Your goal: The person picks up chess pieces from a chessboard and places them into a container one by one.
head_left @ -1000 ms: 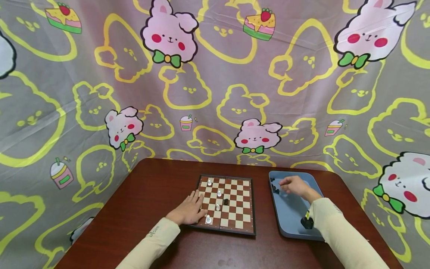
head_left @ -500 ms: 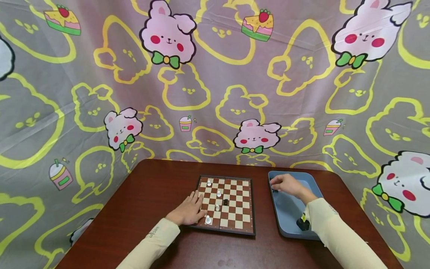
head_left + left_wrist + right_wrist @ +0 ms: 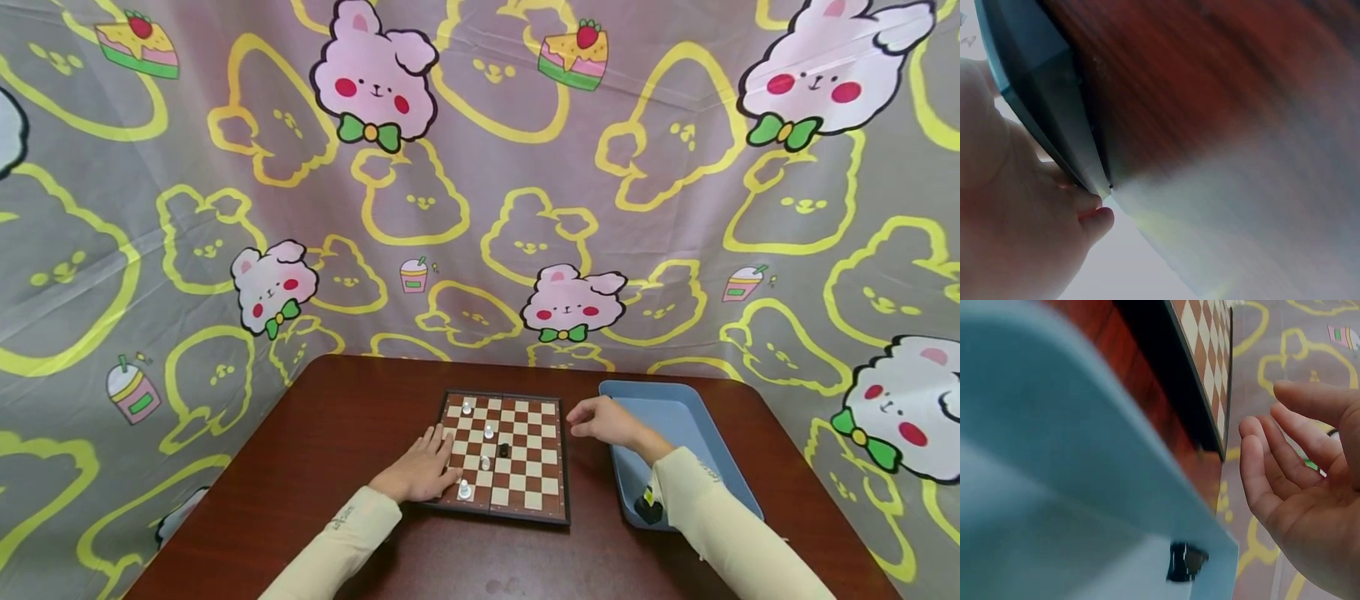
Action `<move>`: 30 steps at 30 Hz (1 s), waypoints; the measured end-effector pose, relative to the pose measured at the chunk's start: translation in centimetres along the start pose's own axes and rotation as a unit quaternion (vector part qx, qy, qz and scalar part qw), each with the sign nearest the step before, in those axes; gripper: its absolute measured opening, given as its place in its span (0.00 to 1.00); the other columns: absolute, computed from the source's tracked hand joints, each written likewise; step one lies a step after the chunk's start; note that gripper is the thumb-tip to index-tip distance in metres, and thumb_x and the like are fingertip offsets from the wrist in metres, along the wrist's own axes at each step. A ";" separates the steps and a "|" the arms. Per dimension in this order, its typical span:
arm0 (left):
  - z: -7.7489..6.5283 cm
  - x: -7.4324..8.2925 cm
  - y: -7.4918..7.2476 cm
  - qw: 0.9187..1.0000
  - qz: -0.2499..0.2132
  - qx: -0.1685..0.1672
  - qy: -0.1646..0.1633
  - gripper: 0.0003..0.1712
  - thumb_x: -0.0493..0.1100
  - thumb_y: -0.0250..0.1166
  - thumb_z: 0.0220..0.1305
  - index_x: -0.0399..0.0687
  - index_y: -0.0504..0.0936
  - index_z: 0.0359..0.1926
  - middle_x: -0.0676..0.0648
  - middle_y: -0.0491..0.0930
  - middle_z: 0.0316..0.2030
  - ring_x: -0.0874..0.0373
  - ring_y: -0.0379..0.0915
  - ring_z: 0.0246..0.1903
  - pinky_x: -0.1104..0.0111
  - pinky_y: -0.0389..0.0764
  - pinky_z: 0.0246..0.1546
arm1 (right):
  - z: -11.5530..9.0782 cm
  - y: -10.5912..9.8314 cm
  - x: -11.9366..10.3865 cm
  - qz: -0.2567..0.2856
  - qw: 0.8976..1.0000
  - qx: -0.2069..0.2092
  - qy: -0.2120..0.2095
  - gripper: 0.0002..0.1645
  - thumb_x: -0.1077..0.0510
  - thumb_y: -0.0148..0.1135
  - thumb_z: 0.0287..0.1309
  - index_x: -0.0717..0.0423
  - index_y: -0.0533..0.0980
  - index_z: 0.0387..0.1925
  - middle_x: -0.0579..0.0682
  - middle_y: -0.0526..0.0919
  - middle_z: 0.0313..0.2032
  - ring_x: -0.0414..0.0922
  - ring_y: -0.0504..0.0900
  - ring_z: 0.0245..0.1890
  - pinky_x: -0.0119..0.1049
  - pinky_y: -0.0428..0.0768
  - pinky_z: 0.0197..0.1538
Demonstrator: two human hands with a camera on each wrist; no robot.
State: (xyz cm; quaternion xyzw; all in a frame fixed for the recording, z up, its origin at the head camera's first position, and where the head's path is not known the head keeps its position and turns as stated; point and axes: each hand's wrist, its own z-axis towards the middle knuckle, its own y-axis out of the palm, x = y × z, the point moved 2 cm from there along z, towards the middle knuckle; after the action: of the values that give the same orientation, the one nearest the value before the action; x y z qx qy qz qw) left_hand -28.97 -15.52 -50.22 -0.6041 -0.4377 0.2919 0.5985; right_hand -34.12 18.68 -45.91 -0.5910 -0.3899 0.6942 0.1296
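Note:
My left hand (image 3: 423, 467) lies with straight fingers over the left edge of the chessboard (image 3: 525, 454), also seen edge-on in the left wrist view. Between that board and the blue tray (image 3: 701, 417) hovers my right hand (image 3: 603, 421), its fingers bent and thumb near the index fingertip. No piece shows between the fingers in the right wrist view; whether one is hidden there I cannot tell. Several white chess pieces (image 3: 465, 490) stand on the board's left half, beside a black chess piece (image 3: 504, 451) near the fold. Another black chess piece (image 3: 1185, 562) sits in the tray.
A dark red-brown wooden table (image 3: 352, 400) carries the board and tray. Behind it hangs a grey curtain (image 3: 480, 208) with cartoon rabbits. A small black device (image 3: 648, 508) with a yellow mark sits at my right wrist, over the tray.
My right hand reached down at the black pieces on the tray's left side, then moved left, out past the rim toward the board. My left hand and the pieces on the board stayed put.

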 end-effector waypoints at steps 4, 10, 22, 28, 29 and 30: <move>0.0 0.1 -0.1 1.000 0.005 0.006 0.002 0.41 0.60 0.44 0.71 0.32 0.53 0.71 0.30 0.44 0.70 0.37 0.39 0.69 0.51 0.52 0.66 | 0.4 1.0 -0.9 -0.002 1.000 -0.004 -0.010 0.12 0.61 0.65 0.57 0.61 0.81 0.42 0.48 0.82 0.39 0.44 0.80 0.37 0.43 0.79 0.40; 0.1 0.0 -0.4 1.000 0.005 0.009 0.000 0.42 0.60 0.45 0.71 0.32 0.52 0.71 0.29 0.45 0.70 0.37 0.39 0.69 0.51 0.52 0.66 | 1.1 2.8 -2.2 0.005 0.999 -0.013 -0.033 0.12 0.62 0.65 0.56 0.61 0.81 0.43 0.50 0.82 0.39 0.44 0.80 0.38 0.41 0.79 0.39; 0.3 -0.2 0.1 1.000 0.003 0.007 -0.004 0.42 0.61 0.44 0.71 0.32 0.52 0.71 0.30 0.44 0.70 0.38 0.39 0.70 0.52 0.51 0.66 | 2.2 6.4 -4.0 0.006 0.997 -0.040 -0.069 0.11 0.61 0.66 0.56 0.58 0.81 0.41 0.47 0.83 0.38 0.43 0.80 0.37 0.40 0.78 0.39; 0.3 -0.1 0.1 1.000 0.006 0.005 -0.003 0.42 0.60 0.44 0.71 0.32 0.52 0.71 0.30 0.45 0.70 0.38 0.39 0.70 0.52 0.51 0.66 | 2.7 7.7 -4.2 -0.005 0.995 -0.042 -0.088 0.11 0.62 0.66 0.55 0.59 0.81 0.41 0.47 0.82 0.36 0.42 0.79 0.35 0.37 0.78 0.36; 0.3 -0.1 0.2 1.000 0.007 0.005 -0.002 0.42 0.60 0.44 0.71 0.32 0.52 0.71 0.30 0.45 0.70 0.38 0.39 0.70 0.52 0.51 0.66 | 2.8 7.9 -4.2 -0.004 0.995 -0.042 -0.087 0.11 0.62 0.66 0.55 0.59 0.81 0.41 0.47 0.82 0.36 0.42 0.79 0.35 0.37 0.77 0.35; 0.3 -0.1 0.2 1.000 0.007 0.005 -0.003 0.42 0.60 0.44 0.71 0.32 0.52 0.71 0.30 0.45 0.70 0.38 0.39 0.70 0.52 0.51 0.66 | 2.8 8.0 -4.2 -0.004 0.995 -0.042 -0.087 0.12 0.61 0.67 0.55 0.59 0.81 0.42 0.46 0.82 0.36 0.41 0.79 0.35 0.36 0.77 0.35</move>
State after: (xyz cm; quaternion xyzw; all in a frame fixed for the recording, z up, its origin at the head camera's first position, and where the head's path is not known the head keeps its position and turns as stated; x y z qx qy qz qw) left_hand -29.23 -15.44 -50.43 -0.6031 -0.4338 0.2999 0.5985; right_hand -33.35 9.57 -48.47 -0.5318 -0.4313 0.7251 0.0733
